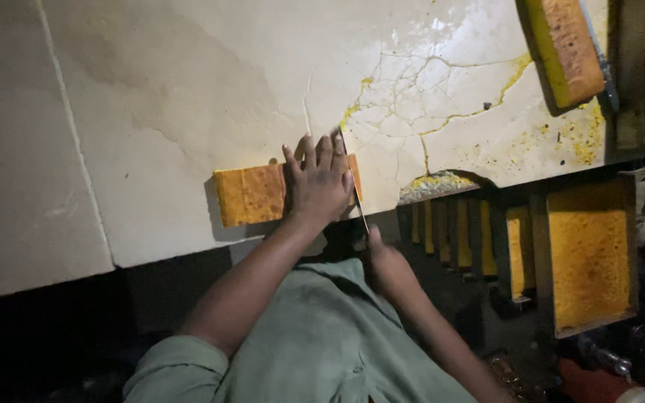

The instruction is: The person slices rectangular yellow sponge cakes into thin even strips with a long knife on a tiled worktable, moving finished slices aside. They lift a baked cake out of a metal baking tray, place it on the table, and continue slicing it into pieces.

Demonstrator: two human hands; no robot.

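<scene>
Hands first: the left hand (319, 183) lies flat, fingers spread, pressing down on an orange sponge-like slab (251, 195) at the desk's (158, 89) near edge. Just at three o'clock of it, the right hand (386, 263) is clenched around a knife (354, 186), the blade standing against the slab's right end. This looks like mid-slice; finishing seems to call for a steady downward stroke. Cut strips (457, 242) sit at four o'clock, another slab (569, 48) at one o'clock.

Cake slab (249, 195): orange-yellow, rectangular, spongy top, flat on table near front edge, right part covered. Knife (355, 200): thin blade upright on edge, cutting down at slab's right end.
</scene>
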